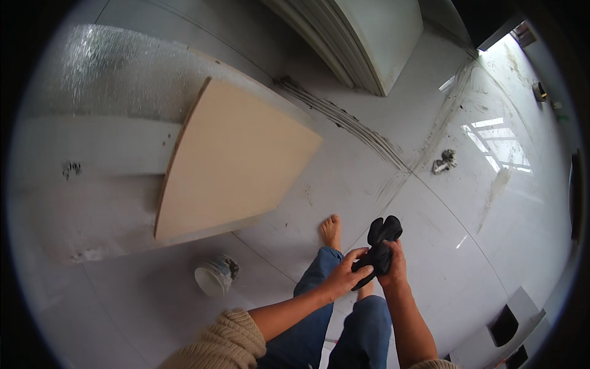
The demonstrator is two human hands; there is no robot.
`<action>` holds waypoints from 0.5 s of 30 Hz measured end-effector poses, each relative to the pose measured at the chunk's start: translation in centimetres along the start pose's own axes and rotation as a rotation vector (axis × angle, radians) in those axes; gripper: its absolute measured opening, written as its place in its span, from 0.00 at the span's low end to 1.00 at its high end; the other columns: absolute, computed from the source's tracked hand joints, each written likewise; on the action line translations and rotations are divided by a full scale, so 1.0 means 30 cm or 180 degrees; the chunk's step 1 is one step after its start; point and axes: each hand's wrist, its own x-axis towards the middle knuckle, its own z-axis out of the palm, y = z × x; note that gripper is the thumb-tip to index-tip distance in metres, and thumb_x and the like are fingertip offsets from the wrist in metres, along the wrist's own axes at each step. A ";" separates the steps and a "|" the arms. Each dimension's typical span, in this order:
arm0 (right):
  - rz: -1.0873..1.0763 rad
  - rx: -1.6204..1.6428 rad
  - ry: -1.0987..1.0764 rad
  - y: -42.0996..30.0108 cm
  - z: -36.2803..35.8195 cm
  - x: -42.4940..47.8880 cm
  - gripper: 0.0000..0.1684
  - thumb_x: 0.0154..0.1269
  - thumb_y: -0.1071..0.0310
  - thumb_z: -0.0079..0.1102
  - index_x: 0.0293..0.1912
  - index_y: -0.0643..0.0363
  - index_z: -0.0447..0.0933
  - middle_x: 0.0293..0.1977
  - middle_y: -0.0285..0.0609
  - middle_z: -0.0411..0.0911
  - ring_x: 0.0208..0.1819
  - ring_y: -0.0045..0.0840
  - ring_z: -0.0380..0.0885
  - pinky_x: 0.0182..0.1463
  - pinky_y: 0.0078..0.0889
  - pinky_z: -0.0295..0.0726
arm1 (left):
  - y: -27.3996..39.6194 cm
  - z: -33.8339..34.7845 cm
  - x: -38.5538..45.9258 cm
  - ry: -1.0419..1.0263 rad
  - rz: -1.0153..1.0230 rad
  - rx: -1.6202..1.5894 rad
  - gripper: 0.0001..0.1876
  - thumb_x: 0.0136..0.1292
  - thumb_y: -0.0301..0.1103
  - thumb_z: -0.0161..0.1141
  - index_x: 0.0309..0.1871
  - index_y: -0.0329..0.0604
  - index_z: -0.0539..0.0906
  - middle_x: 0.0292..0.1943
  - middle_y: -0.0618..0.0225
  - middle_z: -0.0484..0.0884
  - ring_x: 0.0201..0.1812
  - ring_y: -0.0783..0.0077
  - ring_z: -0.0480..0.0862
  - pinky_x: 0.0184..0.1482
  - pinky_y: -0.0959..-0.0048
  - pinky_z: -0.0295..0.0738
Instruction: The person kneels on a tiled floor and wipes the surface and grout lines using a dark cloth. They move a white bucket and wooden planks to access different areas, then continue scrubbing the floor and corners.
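Note:
A bundle of black cloth (381, 251), perhaps socks or gloves, is held between both hands in front of my knees. My left hand (349, 275) grips its lower left part, thumb on top. From the right side my right hand (393, 264) holds the same bundle, its fingers partly hidden behind the cloth. Two rounded lobes of the cloth stick up above the hands. Below them are my bare feet (331, 230) on the tiled floor, one largely hidden by the hands and the rolled jeans.
A beige board (235, 157) lies on a larger pale slab at the left. Near it stands a stained white bucket (214, 276). Stacked panels (392, 41) rise at the top. Grey mortar ridges (345, 117) and a crumpled lump (444, 162) mark the floor. Cut-out pieces (521, 304) lie lower right.

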 end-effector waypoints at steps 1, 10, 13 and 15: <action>0.0007 -0.0039 -0.0064 -0.039 0.040 0.021 0.18 0.60 0.71 0.53 0.51 0.53 0.68 0.36 0.38 0.75 0.36 0.25 0.78 0.39 0.28 0.81 | 0.047 0.004 0.026 -0.0036 0.0030 0.0098 0.27 0.69 0.41 0.58 0.66 0.38 0.67 0.58 0.63 0.73 0.57 0.74 0.74 0.60 0.75 0.68; 0.0207 -0.0195 -0.0004 -0.294 0.137 0.227 0.24 0.58 0.59 0.62 0.53 0.53 0.70 0.37 0.36 0.75 0.36 0.21 0.76 0.35 0.25 0.76 | 0.281 -0.110 0.497 0.0897 -0.0413 0.0635 0.21 0.70 0.41 0.53 0.61 0.40 0.75 0.42 0.71 0.76 0.40 0.78 0.75 0.45 0.77 0.73; 0.0095 -0.0270 -0.0085 -0.324 0.227 0.236 0.18 0.58 0.59 0.60 0.48 0.51 0.71 0.33 0.36 0.73 0.32 0.22 0.75 0.30 0.27 0.77 | 0.329 -0.264 0.731 0.1689 0.0586 0.1254 0.22 0.67 0.37 0.54 0.61 0.38 0.74 0.40 0.70 0.76 0.38 0.77 0.74 0.44 0.76 0.73; 0.0212 -0.0401 -0.0054 -0.342 0.232 0.249 0.20 0.59 0.61 0.58 0.51 0.52 0.71 0.33 0.36 0.73 0.32 0.22 0.75 0.31 0.25 0.76 | 0.445 -0.346 0.926 0.1530 0.0325 0.1916 0.22 0.66 0.35 0.53 0.62 0.37 0.73 0.43 0.64 0.75 0.39 0.74 0.75 0.45 0.74 0.73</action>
